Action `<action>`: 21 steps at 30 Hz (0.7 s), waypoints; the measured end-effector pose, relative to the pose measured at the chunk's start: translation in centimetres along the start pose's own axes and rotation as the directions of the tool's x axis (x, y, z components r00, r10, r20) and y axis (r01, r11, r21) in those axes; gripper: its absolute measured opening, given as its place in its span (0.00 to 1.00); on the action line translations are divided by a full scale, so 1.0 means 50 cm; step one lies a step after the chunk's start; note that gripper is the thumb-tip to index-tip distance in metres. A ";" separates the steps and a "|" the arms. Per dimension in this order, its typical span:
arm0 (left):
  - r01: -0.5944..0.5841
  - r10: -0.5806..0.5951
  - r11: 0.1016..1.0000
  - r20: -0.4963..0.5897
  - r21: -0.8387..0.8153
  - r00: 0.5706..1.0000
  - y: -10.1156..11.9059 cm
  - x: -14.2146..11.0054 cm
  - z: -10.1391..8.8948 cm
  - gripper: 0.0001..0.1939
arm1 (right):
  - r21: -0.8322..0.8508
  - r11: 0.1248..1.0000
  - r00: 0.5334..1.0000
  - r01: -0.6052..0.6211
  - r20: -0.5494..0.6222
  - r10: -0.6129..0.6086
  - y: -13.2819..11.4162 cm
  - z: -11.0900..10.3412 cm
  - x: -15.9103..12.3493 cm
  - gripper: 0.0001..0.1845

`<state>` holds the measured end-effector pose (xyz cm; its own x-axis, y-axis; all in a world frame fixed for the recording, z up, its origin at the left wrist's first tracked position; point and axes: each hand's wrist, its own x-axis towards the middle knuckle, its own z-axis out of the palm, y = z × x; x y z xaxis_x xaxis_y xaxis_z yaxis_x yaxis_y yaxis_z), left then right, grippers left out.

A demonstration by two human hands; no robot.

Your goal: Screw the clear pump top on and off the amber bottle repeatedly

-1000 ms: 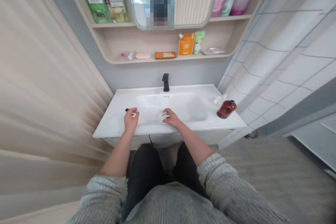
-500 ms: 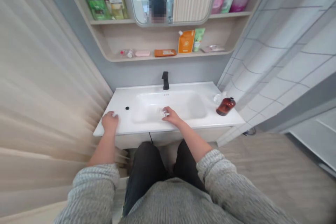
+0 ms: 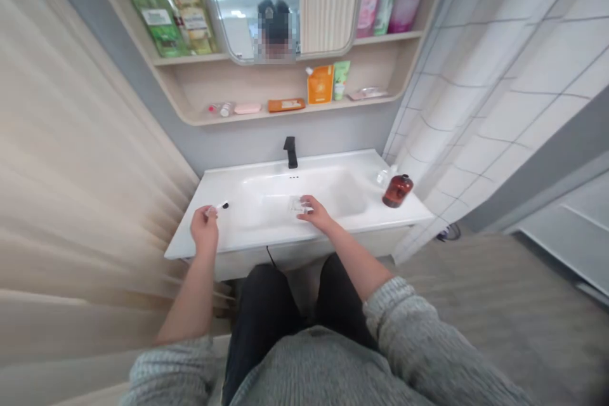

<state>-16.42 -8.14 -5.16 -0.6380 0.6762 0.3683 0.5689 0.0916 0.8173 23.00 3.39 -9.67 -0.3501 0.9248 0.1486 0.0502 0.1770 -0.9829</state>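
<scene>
Faucet (image 3: 291,155): black, matt and smooth, metal by its look.
Basin (image 3: 352,190), on my side of the faucet: hard, white, ceramic-looking, with a soft gloss.
Clear piece (image 3: 294,204) in my right hand (image 3: 314,212), nearer me than the faucet: see-through, shiny, plastic or glass, I can't tell which.
Small pale piece (image 3: 220,206) in my left hand (image 3: 205,225), left of the faucet: too small for me to name its material.
Bottle (image 3: 398,191), right of the faucet: amber, translucent, glossy and smooth.
Pouch (image 3: 320,84), above the faucet: orange, plastic-looking film.
My sleeves (image 3: 399,304): grey ribbed knit, rough and matt.
</scene>
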 end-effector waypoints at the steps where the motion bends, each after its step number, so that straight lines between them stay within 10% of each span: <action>1: -0.033 0.036 0.997 0.034 -0.068 0.999 0.035 -0.015 0.021 0.17 | 0.011 1.000 1.000 0.005 0.009 -0.005 0.002 -0.001 0.001 0.36; 8: -0.223 0.257 0.966 0.369 -0.133 0.893 0.230 -0.061 0.141 0.17 | -0.025 0.998 0.997 0.057 0.056 -0.056 0.008 -0.001 -0.003 0.37; 21: -0.535 0.420 0.842 0.536 0.071 0.732 0.345 -0.054 0.182 0.15 | -0.034 0.998 0.997 0.052 0.064 -0.049 0.015 0.002 0.001 0.41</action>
<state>-0.16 -1.73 3.88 0.0496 0.9256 0.3752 0.8572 -0.2323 0.4596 22.92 3.54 -10.41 -0.4110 0.8917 0.1898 0.0640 0.2359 -0.9697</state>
